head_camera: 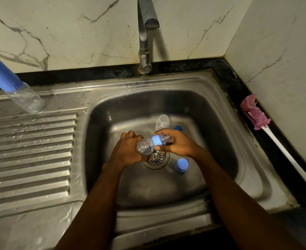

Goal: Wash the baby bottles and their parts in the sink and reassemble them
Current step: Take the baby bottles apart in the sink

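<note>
Bottle [146,146]: held level above the drain [155,156].
Left hand [128,150]: fingers wrapped round bottle body, steadying it.
Right hand [177,145]: fingers closed on its right end, apparently for twisting the blue collar [156,140].
Blue cap [182,164]: set in basin [220,141], near right, awaiting fitting.
Capped bottle [13,83]: stood on far-left drainboard [31,150], seemingly finished.

Both bare forearms reach forward and converge. The left hand [127,149] curls round the bottle [145,145] base, the right hand [178,144] grips its top end, knuckles up.
</note>
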